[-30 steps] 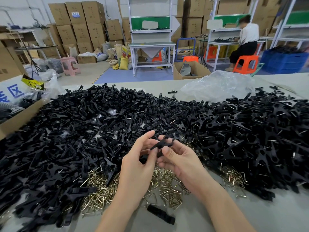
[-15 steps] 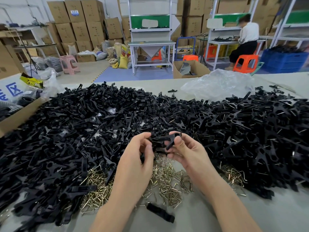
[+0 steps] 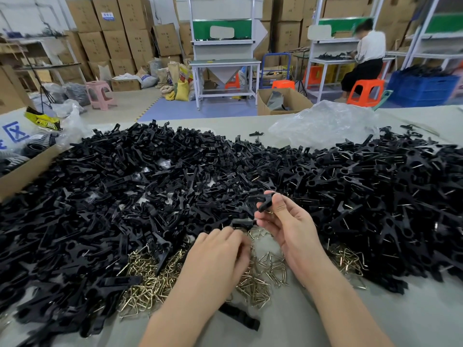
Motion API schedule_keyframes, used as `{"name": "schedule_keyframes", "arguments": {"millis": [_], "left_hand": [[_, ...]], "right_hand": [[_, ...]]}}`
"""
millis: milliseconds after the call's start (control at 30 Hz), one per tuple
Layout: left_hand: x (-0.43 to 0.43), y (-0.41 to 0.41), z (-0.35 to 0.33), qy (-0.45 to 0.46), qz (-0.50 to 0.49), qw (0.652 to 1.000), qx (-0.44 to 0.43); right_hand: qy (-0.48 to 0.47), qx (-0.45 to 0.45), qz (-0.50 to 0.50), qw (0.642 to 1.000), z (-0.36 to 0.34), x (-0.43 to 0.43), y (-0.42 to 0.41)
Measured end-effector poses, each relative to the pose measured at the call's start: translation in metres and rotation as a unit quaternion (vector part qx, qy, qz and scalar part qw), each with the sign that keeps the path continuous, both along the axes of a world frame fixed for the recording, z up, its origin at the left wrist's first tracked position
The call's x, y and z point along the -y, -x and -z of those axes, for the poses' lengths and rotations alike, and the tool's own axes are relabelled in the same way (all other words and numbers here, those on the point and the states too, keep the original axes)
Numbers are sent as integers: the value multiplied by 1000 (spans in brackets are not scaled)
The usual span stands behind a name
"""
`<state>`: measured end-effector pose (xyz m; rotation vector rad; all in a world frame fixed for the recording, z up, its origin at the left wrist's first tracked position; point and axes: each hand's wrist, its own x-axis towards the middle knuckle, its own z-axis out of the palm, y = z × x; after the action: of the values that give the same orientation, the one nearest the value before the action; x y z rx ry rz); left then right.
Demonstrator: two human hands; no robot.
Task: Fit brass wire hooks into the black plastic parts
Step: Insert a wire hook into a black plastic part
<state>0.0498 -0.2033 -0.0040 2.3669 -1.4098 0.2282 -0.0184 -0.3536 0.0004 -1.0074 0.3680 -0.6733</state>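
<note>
Brass wire hooks (image 3: pixel 155 279) are lying in a tangled, glinting pile on the pale surface (image 3: pixel 426 309). A sprawling heap of black plastic parts (image 3: pixel 125 196) is hemming them in on the far side. The right grip (image 3: pixel 288 229) is hovering just above the heap, palm turned inward, with thumb and fingers pinching one black plastic part (image 3: pixel 266 203) at a tilt. The left grip (image 3: pixel 220 254) is reaching knuckles-up into the hooks, its fingers curling under among the wire; whether they are grasping a hook cannot be told. A smaller scatter of hooks (image 3: pixel 348 261) is showing beside the right forearm, at the heap's near edge. A lone black piece (image 3: pixel 239 318) is lying on the surface between the forearms. Beyond the heap, a crumpled clear plastic bag (image 3: pixel 325 123) is resting on the surface. Far behind, a seated person (image 3: pixel 368 53) is sitting on an orange stool (image 3: pixel 367 91) at a white-framed workstation.
</note>
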Motion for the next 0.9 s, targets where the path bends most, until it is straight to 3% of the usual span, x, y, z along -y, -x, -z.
{"name": "schedule_keyframes", "arguments": {"millis": [300,567,800,900], "left_hand": [[-5,-13,0,174,-72,961,-204],[-1,-12,-2,256,-53,941,-216],[-1,-12,-4,301,-36,892,-335],[0,-10,-3,270,-13,911,-312]], "right_hand": [[7,-16,-27,999,-1,-2,-1],[-45,-9,-89,995,-6,-5,1],[-71,18,-153,986,-8,-14,3],[-77,27,-154,985,-8,-16,2]]}}
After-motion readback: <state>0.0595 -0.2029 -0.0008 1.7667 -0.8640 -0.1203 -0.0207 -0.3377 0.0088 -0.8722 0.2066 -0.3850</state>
